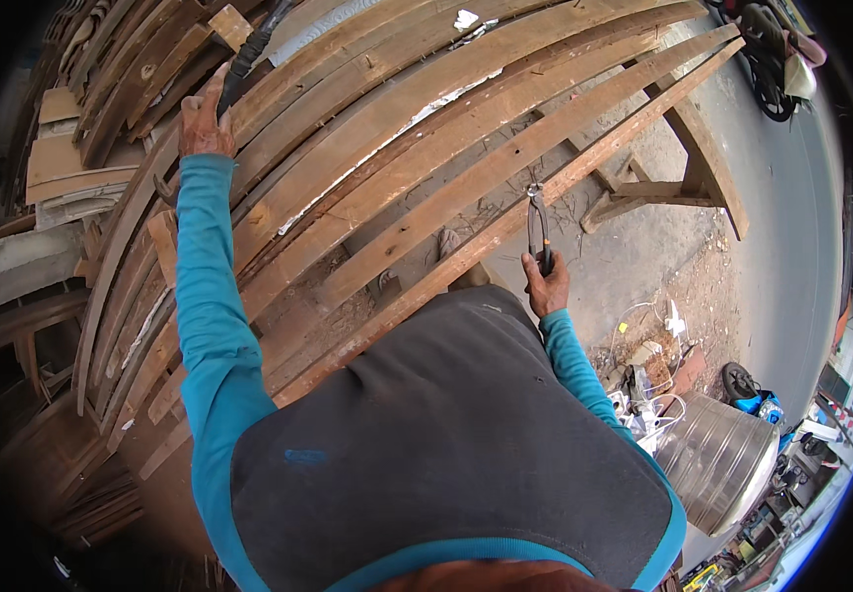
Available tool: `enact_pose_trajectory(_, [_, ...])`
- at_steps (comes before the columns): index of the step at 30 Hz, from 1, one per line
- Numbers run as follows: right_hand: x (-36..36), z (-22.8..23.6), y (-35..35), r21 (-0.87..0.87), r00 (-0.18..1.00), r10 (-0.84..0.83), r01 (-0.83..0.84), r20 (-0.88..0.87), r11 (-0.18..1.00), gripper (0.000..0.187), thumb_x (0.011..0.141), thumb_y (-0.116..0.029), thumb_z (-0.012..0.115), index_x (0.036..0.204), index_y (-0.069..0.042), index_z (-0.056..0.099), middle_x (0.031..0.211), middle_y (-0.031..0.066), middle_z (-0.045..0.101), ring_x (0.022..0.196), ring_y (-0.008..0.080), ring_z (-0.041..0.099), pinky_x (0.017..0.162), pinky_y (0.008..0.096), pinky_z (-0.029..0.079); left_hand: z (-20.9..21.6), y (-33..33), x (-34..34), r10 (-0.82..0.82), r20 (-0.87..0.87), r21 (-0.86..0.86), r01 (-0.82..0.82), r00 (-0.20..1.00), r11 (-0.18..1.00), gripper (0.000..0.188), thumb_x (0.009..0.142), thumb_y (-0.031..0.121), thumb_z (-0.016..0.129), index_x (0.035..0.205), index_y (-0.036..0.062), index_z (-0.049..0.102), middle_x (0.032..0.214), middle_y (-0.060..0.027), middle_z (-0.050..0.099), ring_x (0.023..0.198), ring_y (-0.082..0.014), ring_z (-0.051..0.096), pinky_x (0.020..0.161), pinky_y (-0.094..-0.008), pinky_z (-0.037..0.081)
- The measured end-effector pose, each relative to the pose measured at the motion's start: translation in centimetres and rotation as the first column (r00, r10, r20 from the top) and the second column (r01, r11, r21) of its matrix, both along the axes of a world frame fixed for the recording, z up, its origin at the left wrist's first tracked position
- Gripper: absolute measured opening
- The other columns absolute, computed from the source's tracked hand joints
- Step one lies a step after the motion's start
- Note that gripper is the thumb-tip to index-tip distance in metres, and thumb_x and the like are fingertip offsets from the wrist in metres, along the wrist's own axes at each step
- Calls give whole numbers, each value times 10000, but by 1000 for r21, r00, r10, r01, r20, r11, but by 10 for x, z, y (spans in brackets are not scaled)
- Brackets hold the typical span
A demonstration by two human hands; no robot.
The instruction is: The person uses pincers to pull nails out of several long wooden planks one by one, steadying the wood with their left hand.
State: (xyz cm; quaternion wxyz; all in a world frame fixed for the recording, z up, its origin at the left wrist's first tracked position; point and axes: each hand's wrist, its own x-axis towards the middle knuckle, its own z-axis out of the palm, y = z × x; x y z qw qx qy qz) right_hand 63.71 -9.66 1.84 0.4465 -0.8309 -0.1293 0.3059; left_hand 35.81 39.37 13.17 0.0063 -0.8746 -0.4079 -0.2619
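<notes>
My right hand (547, 286) is closed around the handles of dark metal pincers (535, 219). Their jaws point away from me and appear at the edge of the nearest long reddish-brown wooden plank (456, 266); I cannot tell if they touch. At the far left, my left hand (207, 120) is closed on a black-wrapped bar (245, 64) that slants up and right. A curved metal hook (164, 189) shows beside that wrist; whether it belongs to the bar is unclear. Under my left arm run several long planks (367, 163), some with nails sticking out.
More timber (141, 79) is stacked at the left beside a pale concrete block (22, 271). A wooden trestle (698, 148) stands under the planks' far right ends. To my right are a shiny metal drum (717, 464), white cables (658, 419) and rubble. A wheel (772, 94) shows at the top right.
</notes>
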Motion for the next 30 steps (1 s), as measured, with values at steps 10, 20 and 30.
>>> enact_pose_trajectory(10, [12,-1,8,12,998,-60,60,-10,998,380,897,-342,743,952,-22,547,680,18,550,546,104,533,488,289,449,-80,-29,21,-29,-22,-54,28,999,998,687,775,233,819,1409,270,555,1213,-156,526,1114,-370,511,991,-462,428])
enact_pose_trajectory(20, [14,-23,21,33,991,-115,118,-65,993,423,909,-390,716,847,-39,489,528,17,451,375,114,409,335,287,302,-28,-143,26,40,248,81,-62,968,995,707,707,105,817,1365,106,558,1281,-140,552,1170,-355,529,989,-457,435])
enact_pose_trajectory(30, [71,-68,48,213,934,-222,286,-279,934,582,886,-348,631,1248,100,542,1233,242,627,1150,336,605,949,482,479,-96,-440,-89,586,214,-709,-289,781,644,260,855,174,743,1059,25,685,887,-122,674,876,-284,672,844,-369,534])
